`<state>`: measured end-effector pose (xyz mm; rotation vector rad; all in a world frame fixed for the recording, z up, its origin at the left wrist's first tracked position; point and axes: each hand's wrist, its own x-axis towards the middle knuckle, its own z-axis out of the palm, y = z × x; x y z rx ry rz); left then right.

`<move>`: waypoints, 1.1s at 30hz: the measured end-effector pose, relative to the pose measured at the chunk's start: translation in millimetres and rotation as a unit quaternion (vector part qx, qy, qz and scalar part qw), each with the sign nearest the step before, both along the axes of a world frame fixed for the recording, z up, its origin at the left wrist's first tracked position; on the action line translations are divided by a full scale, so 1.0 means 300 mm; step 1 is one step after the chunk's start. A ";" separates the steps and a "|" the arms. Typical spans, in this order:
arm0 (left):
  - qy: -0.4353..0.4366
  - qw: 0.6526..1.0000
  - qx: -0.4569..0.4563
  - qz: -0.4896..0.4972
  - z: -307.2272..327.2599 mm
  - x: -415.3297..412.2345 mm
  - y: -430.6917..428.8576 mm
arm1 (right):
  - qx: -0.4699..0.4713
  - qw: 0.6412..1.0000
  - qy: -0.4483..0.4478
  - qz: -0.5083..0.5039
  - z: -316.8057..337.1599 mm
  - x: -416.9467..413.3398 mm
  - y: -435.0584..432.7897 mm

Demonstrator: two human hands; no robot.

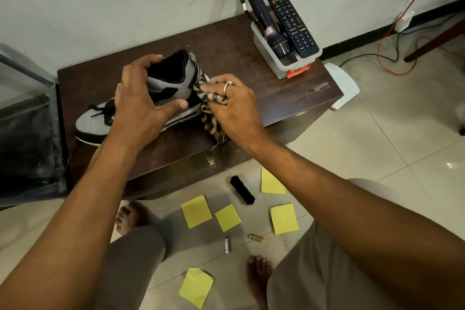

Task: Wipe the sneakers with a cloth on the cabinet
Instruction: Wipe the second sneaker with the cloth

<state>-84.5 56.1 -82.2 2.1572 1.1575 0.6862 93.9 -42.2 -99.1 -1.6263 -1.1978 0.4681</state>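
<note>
Head view: one grey/black sneaker (pixel 141 103) is set on the dark cabinet (pixel 289 98), toe to the left, heel up toward the wall. It is gripped by the left hand (pixel 141 98), fingers wrapped over the collar, thumb pressed on the side panel. A striped cloth (pixel 211 108) is bunched in the right hand (pixel 236 108), fingers closed round it, and is held against the heel. At the cabinet's rear right, a clear bin (pixel 276 58) holds a torch (pixel 261 15) & a remote (pixel 293 25). On the floor (pixel 377 146): a brush (pixel 242 189), yellow notes (pixel 196 211).

head view, looking down, cabinet (pixel 289 98) close
</note>
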 end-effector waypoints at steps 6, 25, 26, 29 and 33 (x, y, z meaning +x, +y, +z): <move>0.002 1.000 0.006 0.008 -0.005 0.005 -0.005 | -0.169 0.977 -0.125 0.024 0.068 0.056 0.001; -0.011 1.000 0.019 0.020 -0.011 0.016 -0.016 | -0.158 0.981 0.106 -0.046 0.073 -0.013 -0.019; -0.012 1.000 0.017 0.020 -0.010 0.016 -0.016 | -0.143 0.978 0.140 -0.064 0.076 -0.012 -0.015; -0.009 1.000 0.012 0.021 -0.005 0.016 -0.018 | -0.046 0.982 0.173 -0.064 0.076 -0.048 0.002; -0.001 1.000 0.012 0.018 -0.002 0.017 -0.018 | 0.003 0.995 0.094 -0.043 0.030 -0.088 0.002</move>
